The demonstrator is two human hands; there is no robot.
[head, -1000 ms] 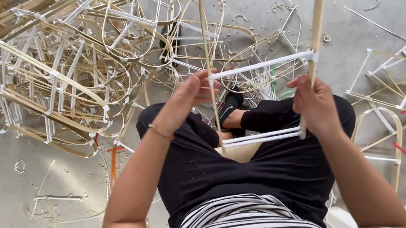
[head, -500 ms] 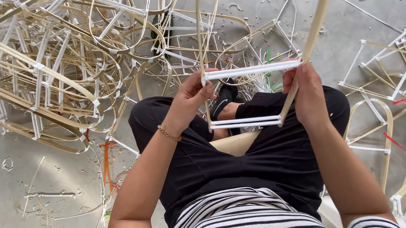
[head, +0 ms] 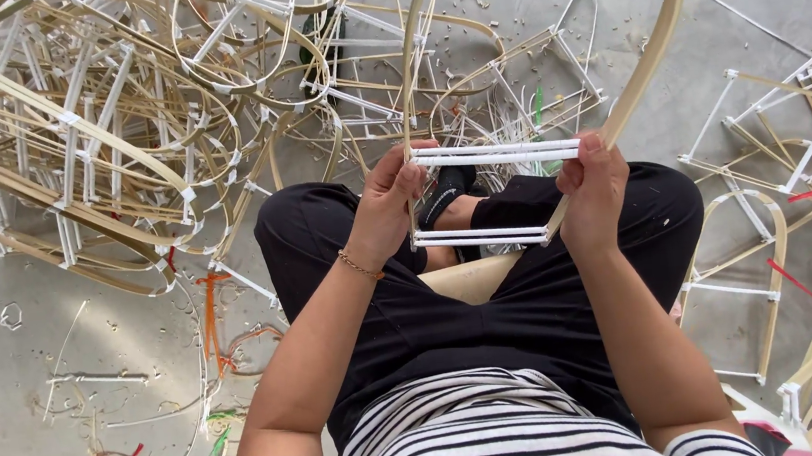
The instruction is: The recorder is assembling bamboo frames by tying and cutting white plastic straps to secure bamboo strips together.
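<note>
You are now gripping the bamboo frame (head: 533,94) closer to you, left hand (head: 389,205) and right hand (head: 591,188) clamping its white-taped crossbar (head: 494,154) ends.

We found no packages, labels, signs or screens anywhere around the grip, whether above, below or to either side of it.
</note>
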